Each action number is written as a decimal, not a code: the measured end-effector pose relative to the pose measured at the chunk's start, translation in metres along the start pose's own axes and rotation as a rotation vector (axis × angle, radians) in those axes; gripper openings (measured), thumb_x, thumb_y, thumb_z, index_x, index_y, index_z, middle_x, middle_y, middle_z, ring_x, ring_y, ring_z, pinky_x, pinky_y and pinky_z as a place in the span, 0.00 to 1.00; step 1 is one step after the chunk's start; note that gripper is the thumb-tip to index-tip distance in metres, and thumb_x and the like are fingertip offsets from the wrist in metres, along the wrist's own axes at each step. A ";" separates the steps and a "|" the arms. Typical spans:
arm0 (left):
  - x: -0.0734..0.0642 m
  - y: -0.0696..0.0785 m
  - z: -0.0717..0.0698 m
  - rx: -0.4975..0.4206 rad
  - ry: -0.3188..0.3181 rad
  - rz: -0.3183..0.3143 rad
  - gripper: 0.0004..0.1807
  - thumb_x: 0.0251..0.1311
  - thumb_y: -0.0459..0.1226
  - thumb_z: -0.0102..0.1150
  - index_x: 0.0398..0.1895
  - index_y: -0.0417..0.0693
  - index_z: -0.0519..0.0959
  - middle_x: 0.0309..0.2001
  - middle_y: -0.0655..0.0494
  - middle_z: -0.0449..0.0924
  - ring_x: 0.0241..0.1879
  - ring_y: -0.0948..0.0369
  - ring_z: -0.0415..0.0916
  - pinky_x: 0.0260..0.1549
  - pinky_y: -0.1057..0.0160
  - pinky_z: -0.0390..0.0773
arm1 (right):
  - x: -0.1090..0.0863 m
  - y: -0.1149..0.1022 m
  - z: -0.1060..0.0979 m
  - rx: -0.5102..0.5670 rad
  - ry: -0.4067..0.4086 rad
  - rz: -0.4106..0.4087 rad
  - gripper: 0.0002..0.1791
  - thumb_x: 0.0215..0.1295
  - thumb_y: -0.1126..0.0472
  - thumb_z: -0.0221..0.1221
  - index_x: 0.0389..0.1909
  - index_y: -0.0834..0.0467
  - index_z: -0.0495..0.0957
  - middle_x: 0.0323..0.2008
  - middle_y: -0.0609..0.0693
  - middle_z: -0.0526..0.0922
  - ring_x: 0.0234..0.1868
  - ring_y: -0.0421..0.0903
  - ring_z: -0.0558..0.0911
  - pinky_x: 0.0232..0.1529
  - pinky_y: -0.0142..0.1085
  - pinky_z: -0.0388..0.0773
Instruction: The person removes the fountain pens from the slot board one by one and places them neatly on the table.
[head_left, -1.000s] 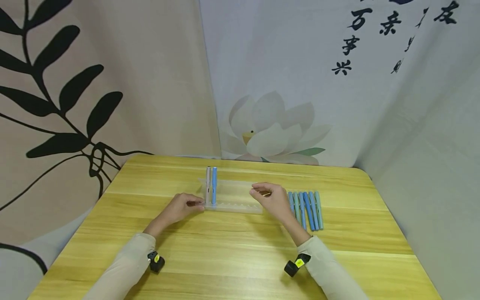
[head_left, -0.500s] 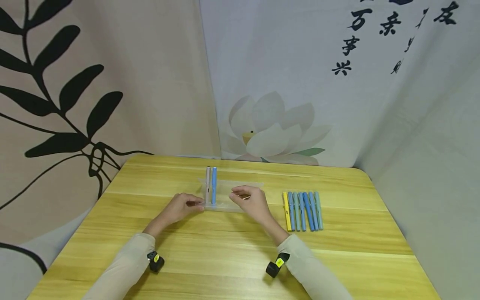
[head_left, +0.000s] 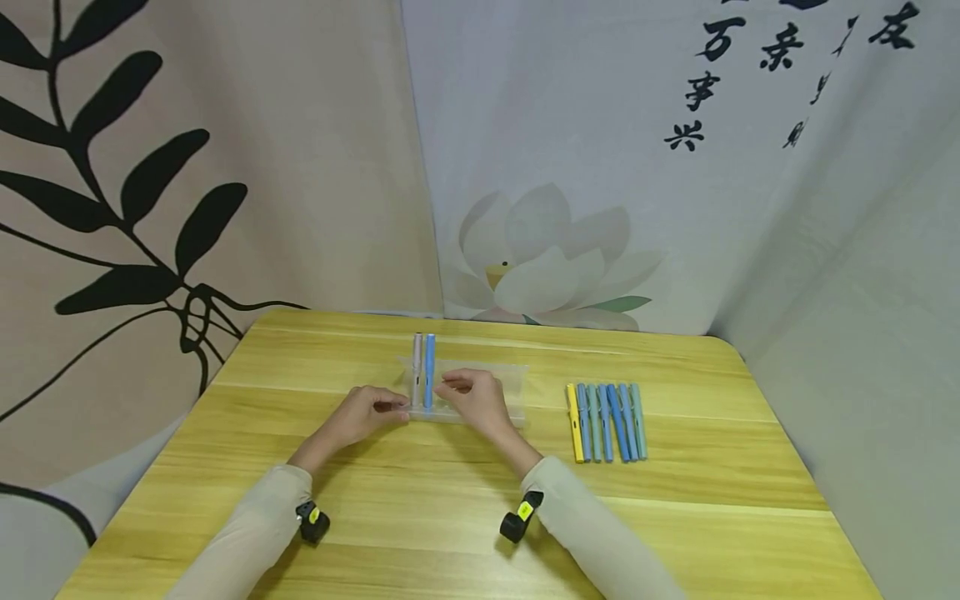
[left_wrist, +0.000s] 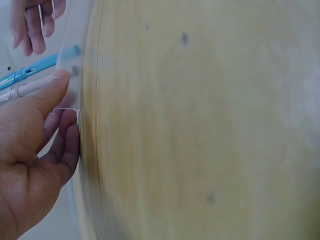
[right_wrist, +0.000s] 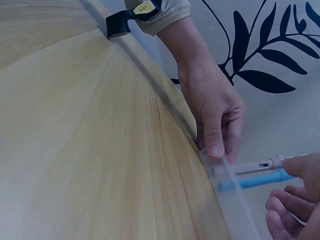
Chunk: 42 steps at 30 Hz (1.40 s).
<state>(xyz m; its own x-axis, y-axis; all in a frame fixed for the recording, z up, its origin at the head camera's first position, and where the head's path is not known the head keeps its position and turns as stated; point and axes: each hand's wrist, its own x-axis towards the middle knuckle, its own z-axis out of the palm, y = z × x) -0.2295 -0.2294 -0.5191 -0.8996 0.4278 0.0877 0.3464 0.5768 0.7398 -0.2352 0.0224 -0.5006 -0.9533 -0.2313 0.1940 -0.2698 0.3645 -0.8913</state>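
Observation:
My left hand (head_left: pixel 369 410) pinches the left end of a clear plastic pen rack (head_left: pixel 487 417) between thumb and fingers. In the left wrist view the thumb lies over the rack's strip (left_wrist: pixel 75 30) and the fingers are curled beneath. Two pens stand in the rack beside that hand: a grey-pink pen (head_left: pixel 416 371) and a bright blue pen (head_left: pixel 430 371). Just right of the blue pen, in front of the rack, is my right hand (head_left: pixel 480 404), fingers loosely bent with nothing between them. Its thumb (right_wrist: pixel 297 166) overlaps the pens' upper ends in the right wrist view.
On the wooden table (head_left: pixel 420 517), right of the rack, lies a row with a yellow pen (head_left: pixel 574 423) at its left end and several blue and green pens (head_left: pixel 615 423). Behind the table's far edge hangs a printed curtain (head_left: pixel 570 167).
My right hand has moved left from beside the row of pens to near the blue pen in the rack, uncovering the yellow pen. My left hand has kept its place on the rack.

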 end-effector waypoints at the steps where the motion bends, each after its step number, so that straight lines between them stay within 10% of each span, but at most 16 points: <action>1: 0.000 0.000 0.000 0.002 0.000 0.001 0.17 0.64 0.41 0.69 0.51 0.41 0.87 0.41 0.53 0.88 0.34 0.63 0.79 0.34 0.66 0.80 | 0.001 0.000 0.003 0.005 0.002 0.006 0.17 0.69 0.56 0.67 0.51 0.63 0.86 0.43 0.52 0.90 0.42 0.47 0.88 0.42 0.39 0.85; 24: -0.002 0.004 0.001 -0.005 0.005 -0.007 0.15 0.64 0.39 0.69 0.51 0.41 0.87 0.41 0.53 0.88 0.35 0.62 0.80 0.36 0.65 0.80 | 0.011 -0.001 0.028 -0.032 0.051 0.077 0.10 0.66 0.57 0.69 0.41 0.59 0.89 0.34 0.50 0.90 0.34 0.40 0.88 0.33 0.33 0.83; 42: -0.001 0.000 0.000 0.008 0.005 0.029 0.16 0.66 0.40 0.68 0.51 0.40 0.87 0.43 0.52 0.89 0.36 0.65 0.81 0.36 0.65 0.82 | 0.011 -0.012 0.017 -0.022 0.066 -0.026 0.10 0.69 0.58 0.66 0.45 0.58 0.89 0.38 0.48 0.91 0.38 0.40 0.88 0.36 0.32 0.84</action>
<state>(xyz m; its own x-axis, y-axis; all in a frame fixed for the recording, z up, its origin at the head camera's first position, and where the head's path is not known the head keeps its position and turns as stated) -0.2291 -0.2299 -0.5191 -0.8905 0.4409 0.1125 0.3745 0.5697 0.7315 -0.2399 0.0005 -0.4944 -0.9527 -0.1815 0.2437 -0.2964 0.3787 -0.8768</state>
